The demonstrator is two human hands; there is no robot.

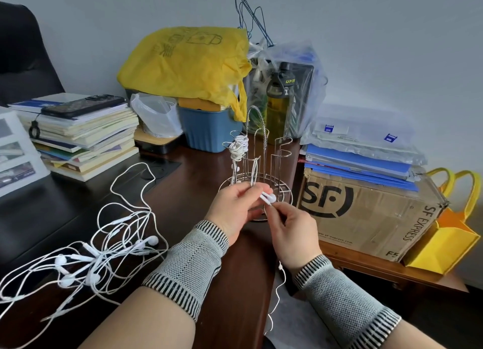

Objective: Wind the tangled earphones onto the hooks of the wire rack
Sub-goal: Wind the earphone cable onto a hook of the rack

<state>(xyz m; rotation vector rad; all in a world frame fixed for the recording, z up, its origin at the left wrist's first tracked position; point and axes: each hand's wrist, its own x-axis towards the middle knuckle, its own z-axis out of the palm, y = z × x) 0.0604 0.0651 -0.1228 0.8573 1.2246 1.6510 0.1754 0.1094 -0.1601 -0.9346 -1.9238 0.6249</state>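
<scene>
Before wire rack (257,165) | both hands (261,212) pinch earbuds (268,198) | stems down-left

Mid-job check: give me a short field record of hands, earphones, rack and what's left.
left hand: grips a cord at the rack base
right hand: pinches the earbuds of one set, its cord hanging off the desk edge
wire rack: upright on the desk
wound set: coiled on the rack's upper left hooks
tangled earphones: loose pile on the desk, left of the hands
</scene>
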